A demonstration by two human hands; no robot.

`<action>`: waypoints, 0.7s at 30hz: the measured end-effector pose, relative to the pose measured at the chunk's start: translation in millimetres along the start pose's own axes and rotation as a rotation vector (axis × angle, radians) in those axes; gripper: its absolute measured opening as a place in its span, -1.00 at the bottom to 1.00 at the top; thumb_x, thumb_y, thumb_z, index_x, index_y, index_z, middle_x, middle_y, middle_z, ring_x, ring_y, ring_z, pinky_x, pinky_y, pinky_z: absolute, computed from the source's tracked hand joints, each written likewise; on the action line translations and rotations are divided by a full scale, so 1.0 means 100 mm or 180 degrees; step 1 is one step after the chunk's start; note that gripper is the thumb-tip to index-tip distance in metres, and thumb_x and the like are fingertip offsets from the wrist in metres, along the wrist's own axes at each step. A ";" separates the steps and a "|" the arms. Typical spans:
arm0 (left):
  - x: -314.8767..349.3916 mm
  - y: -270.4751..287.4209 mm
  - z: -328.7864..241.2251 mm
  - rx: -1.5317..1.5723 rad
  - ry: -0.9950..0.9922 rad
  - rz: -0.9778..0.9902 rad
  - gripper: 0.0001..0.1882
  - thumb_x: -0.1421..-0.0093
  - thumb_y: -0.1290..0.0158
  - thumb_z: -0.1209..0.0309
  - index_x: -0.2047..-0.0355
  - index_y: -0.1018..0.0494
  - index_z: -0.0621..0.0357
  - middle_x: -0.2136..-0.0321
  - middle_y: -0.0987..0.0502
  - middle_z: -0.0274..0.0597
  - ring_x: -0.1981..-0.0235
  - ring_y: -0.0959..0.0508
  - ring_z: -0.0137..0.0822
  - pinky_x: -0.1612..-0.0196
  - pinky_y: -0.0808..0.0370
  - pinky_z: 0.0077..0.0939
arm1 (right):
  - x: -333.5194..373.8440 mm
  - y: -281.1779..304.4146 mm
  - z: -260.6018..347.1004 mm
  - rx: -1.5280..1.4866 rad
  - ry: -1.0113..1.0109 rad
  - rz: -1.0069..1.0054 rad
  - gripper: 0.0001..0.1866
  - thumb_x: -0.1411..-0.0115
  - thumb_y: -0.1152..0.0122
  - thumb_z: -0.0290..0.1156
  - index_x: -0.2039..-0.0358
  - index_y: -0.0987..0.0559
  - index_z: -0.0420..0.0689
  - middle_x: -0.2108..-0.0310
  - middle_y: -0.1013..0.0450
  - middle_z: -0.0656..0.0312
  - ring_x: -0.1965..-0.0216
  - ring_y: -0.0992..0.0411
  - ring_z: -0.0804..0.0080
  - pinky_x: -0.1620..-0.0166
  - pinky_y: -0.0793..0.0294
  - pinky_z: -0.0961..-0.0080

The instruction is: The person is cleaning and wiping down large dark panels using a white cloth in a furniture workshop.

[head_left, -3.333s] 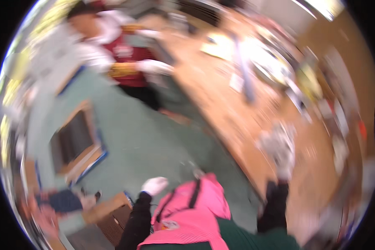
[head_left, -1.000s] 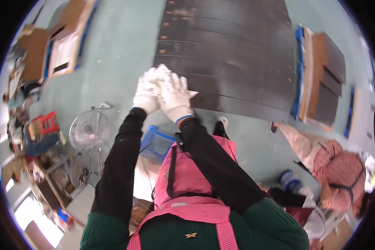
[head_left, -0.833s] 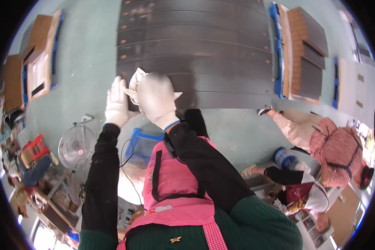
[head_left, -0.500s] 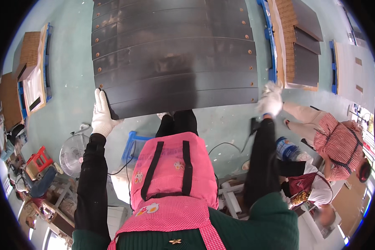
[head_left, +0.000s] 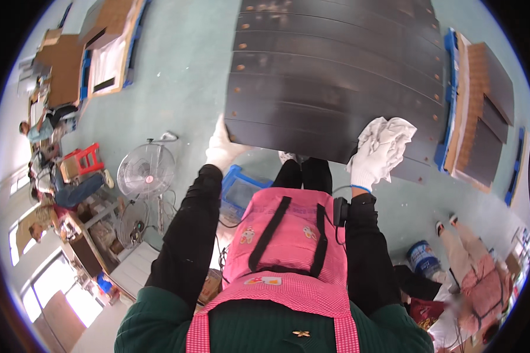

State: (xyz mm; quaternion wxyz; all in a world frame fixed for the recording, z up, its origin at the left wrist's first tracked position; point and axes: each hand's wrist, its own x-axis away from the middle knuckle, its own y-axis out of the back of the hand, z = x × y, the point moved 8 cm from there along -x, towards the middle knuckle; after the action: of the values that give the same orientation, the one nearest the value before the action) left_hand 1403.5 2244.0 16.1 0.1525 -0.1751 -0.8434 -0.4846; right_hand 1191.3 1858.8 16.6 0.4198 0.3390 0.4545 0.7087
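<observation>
Several long dark panels (head_left: pixel 335 70), glossy, with small round brown holes near their ends, lie overlapping in a stack before me. My left hand (head_left: pixel 222 147), in a white knit glove, rests against the near left corner of the closest panel. Its fingers stretch along the side edge, and the thumb lies along the front edge. Over the near right part of that panel is my right hand (head_left: pixel 368 167), also gloved. A crumpled white cloth (head_left: pixel 388 138) is held in it against the dark surface, hiding most of the fingers.
Pallets with stacked boards stand on the left (head_left: pixel 109 59) and right (head_left: pixel 471 112). A standing fan (head_left: pixel 146 170) and a blue crate (head_left: pixel 241 191) are at the near left. Two people and a blue-labelled bucket (head_left: pixel 423 257) are at the lower right; others sit far left.
My view has turned, so the panels appear further right. My right hand has come from beyond the right edge onto the near panel with the cloth. The left hand keeps the corner.
</observation>
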 end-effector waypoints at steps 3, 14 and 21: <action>-0.01 -0.10 0.00 0.0519 -0.0082 0.0019 0.36 0.24 -0.60 0.19 -0.52 -0.03 0.02 -0.12 -0.58 0.05 -0.15 -0.61 -0.02 -0.20 -0.56 -0.21 | 0.32 -0.37 0.66 0.0035 0.0640 0.0281 -0.27 -0.40 -0.11 0.02 -0.50 -0.25 0.09 -0.56 0.00 -0.06 -0.52 0.10 -0.20 -0.53 0.14 -0.04; -0.18 -0.95 1.68 0.2010 -0.0068 0.0394 -0.22 -0.45 0.07 -0.11 -0.49 -0.13 0.10 -0.39 -0.29 -0.03 -0.41 -0.28 -0.03 -0.42 -0.27 -0.15 | 2.12 -0.97 3.90 -0.2591 0.1878 0.3195 -0.66 -0.34 -0.23 -0.24 -0.05 -0.60 -0.11 0.03 -0.58 0.01 0.01 -0.56 0.15 -0.05 -0.53 0.21; -0.08 -0.01 -0.59 0.0046 -0.1436 -0.0785 -0.35 -0.33 -0.07 0.37 -0.41 -0.23 0.17 -0.44 -0.26 0.04 -0.48 -0.17 0.12 -0.50 -0.05 0.14 | 0.79 -0.24 3.05 -0.2434 0.1694 0.0782 -0.67 -0.30 -0.30 -0.48 -0.08 -0.65 -0.04 -0.10 -0.54 0.11 0.06 -0.57 0.35 0.09 -0.63 0.40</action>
State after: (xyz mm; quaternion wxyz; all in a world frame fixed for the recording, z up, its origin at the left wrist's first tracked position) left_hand 1415.2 2190.5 40.4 -0.0984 -0.1735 -0.8745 -0.4421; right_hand 1428.3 2045.4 111.1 0.2967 0.0184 0.2095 0.9315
